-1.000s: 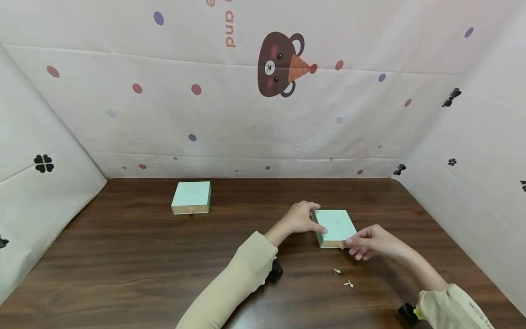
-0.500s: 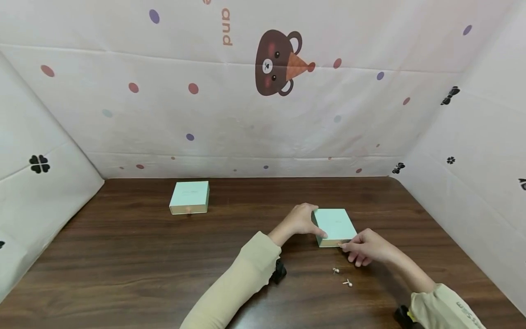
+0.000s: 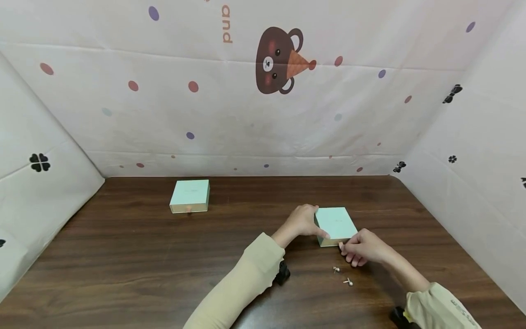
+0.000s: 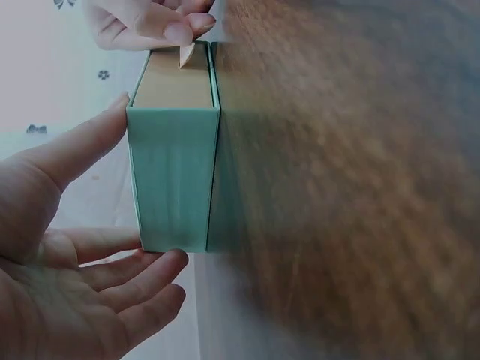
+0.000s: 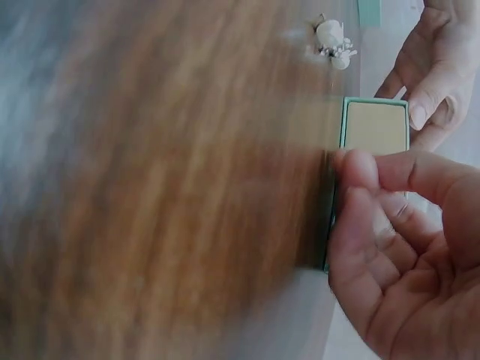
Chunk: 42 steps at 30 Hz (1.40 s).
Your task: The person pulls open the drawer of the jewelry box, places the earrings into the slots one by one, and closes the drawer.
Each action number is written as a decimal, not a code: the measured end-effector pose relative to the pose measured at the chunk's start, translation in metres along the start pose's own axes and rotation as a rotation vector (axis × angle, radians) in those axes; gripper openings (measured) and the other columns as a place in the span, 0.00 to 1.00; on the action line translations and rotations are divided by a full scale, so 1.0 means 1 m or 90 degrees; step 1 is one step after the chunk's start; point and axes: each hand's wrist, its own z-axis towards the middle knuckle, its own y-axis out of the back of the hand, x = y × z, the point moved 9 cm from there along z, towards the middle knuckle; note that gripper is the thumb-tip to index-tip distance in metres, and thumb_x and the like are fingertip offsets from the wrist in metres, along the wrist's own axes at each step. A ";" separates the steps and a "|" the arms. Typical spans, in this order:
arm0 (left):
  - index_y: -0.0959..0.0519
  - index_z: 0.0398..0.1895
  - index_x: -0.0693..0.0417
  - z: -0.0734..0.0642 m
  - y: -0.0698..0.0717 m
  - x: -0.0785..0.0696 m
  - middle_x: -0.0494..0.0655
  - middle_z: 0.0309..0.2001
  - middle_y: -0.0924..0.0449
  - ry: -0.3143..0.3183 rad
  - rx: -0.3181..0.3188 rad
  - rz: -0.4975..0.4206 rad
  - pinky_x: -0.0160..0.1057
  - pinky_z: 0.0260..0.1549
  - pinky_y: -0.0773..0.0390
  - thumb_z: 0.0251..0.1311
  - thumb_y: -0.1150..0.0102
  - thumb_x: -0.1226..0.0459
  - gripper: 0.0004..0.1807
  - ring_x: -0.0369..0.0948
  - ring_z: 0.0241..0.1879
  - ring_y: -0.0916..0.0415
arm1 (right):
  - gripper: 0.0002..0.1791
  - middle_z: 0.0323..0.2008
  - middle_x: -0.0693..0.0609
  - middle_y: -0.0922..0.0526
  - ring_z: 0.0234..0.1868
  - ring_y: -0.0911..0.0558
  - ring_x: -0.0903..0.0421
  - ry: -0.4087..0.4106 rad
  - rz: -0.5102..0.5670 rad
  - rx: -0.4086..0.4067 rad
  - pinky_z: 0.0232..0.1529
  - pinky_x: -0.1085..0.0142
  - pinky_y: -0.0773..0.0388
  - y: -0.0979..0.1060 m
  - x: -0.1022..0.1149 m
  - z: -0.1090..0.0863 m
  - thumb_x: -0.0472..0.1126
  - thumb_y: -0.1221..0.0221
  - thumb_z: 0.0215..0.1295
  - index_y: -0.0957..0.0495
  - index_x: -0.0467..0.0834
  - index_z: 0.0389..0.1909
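A mint-green drawer box (image 3: pixel 337 221) lies flat on the right half of the table. My left hand (image 3: pixel 302 221) grips it from its left side, thumb at the front corner and fingers at the back. In the left wrist view the beige drawer front (image 4: pixel 172 82) sits about level with the sleeve's edge. My right hand (image 3: pixel 366 247) pinches a small pull tab (image 4: pixel 187 55) on that front between thumb and forefinger. Two small earrings (image 3: pixel 348 282) with pearl-like ends lie on the table in front of the box.
A second mint-green box (image 3: pixel 190 194) of the same kind stands at the back left of the brown wooden table (image 3: pixel 123 256). Behind the table rises a white printed cloth (image 3: pixel 230 109), which also lines both sides.
My right hand has moved slightly left along the box's front, and its fingertips have come together on the pull tab. The left hand keeps its grip; the box stays put.
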 end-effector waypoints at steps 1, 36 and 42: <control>0.37 0.64 0.57 0.000 0.000 0.000 0.48 0.61 0.33 0.001 0.002 0.001 0.36 0.52 0.31 0.40 0.29 0.47 0.48 0.43 0.60 0.35 | 0.14 0.16 0.49 0.21 0.15 0.22 0.59 -0.004 -0.002 -0.004 0.18 0.63 0.23 0.001 0.000 0.000 0.38 0.45 0.61 0.19 0.34 0.22; 0.39 0.66 0.57 -0.002 0.001 0.000 0.49 0.63 0.35 -0.026 0.016 0.017 0.38 0.54 0.33 0.41 0.31 0.45 0.49 0.44 0.61 0.37 | 0.17 0.16 0.51 0.21 0.14 0.24 0.64 -0.012 0.077 0.029 0.18 0.66 0.24 -0.010 -0.006 -0.018 0.40 0.42 0.60 0.19 0.29 0.22; 0.39 0.66 0.57 -0.001 0.000 0.001 0.49 0.63 0.35 -0.029 0.016 0.010 0.38 0.54 0.32 0.40 0.31 0.46 0.49 0.45 0.61 0.37 | 0.17 0.16 0.49 0.21 0.14 0.24 0.63 -0.010 0.080 0.027 0.17 0.65 0.24 -0.012 -0.007 -0.023 0.40 0.43 0.61 0.19 0.30 0.22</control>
